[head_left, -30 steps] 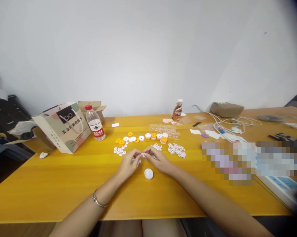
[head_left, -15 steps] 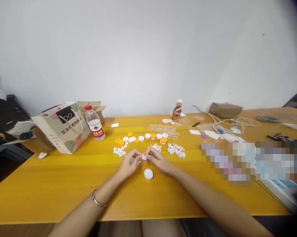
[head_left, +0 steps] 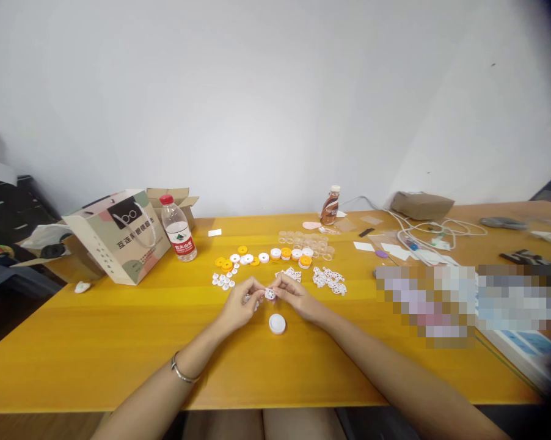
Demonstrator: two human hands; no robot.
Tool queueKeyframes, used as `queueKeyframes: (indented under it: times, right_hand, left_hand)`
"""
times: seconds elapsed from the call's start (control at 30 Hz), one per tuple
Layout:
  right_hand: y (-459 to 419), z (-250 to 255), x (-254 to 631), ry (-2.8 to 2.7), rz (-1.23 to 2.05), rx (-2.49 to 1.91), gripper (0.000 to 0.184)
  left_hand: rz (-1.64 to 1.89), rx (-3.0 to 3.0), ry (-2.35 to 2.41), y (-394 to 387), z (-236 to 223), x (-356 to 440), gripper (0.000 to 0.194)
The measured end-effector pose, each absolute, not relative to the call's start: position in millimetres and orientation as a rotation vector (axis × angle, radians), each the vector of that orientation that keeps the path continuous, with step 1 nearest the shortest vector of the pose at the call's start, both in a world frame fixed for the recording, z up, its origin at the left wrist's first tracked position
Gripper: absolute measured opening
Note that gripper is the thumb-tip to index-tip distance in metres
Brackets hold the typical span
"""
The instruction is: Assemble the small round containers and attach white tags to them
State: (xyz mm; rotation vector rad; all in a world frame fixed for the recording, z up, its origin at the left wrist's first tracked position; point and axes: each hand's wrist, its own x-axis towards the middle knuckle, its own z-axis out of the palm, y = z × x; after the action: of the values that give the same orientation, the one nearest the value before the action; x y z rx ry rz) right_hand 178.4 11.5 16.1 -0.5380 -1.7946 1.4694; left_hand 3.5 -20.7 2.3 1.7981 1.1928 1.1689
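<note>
Between my fingertips is a small white openwork plastic piece point(head_left: 270, 294). My left hand point(head_left: 243, 302) pinches its left side, and my right hand point(head_left: 296, 297) pinches its right side. Just in front of my hands, a round white disc point(head_left: 277, 324) lies on the table. Small white parts show partly behind my left fingers. Beyond my right hand are two heaps of white openwork pieces point(head_left: 329, 280). Past my left hand lie several small white knobs point(head_left: 222, 281). Farther back runs a row of white and orange discs point(head_left: 275, 253), some stacked.
Clear plastic rings point(head_left: 319, 244) sit behind the discs. A water bottle point(head_left: 179, 229) and a paper bag point(head_left: 120, 235) stand at the left, a brown drink bottle point(head_left: 330, 206) at the back. White cables point(head_left: 404, 229) and paper cards point(head_left: 364, 246) lie on the right.
The white openwork piece has turned between my fingers, so its pierced face now shows more. Both hands stay in nearly the same place above the table.
</note>
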Motion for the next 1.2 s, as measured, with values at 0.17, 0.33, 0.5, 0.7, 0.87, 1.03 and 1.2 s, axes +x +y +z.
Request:
queueKeyframes:
  times: [0.17,0.33,0.5,0.7,0.87,1.03,1.2]
  right_hand:
    - [11,17,176,-1.784,1.444,-0.571,0.023]
    - [17,5,170,-1.758,1.399,-0.659,0.024]
    - [20,5,170,-1.738,1.362,-0.689,0.025]
    - [19,6,171,-1.769,1.437,-0.697,0.029]
    - [19,5,171,-1.817,1.376,-0.697,0.025]
    - [24,7,175,-1.851,1.130,-0.803,0.022]
    - [39,11,188,-1.758,0.966,-0.927,0.020]
  left_hand:
    - [1.157,1.795,1.186,-22,5,4,0.020]
    - [1.110,2.120,1.268,-26,10,5,0.018]
    - [1.152,2.293,1.204,-28,13,3,0.026]
    - [1.053,2.444,1.246,-25,7,-1,0.022]
    - [1.039,2.464,1.300,-25,6,-1,0.018]
    - [1.106,2.370,1.350,-28,10,0,0.021]
    - [1.122,2.379,1.350,-26,13,-2,0.026]
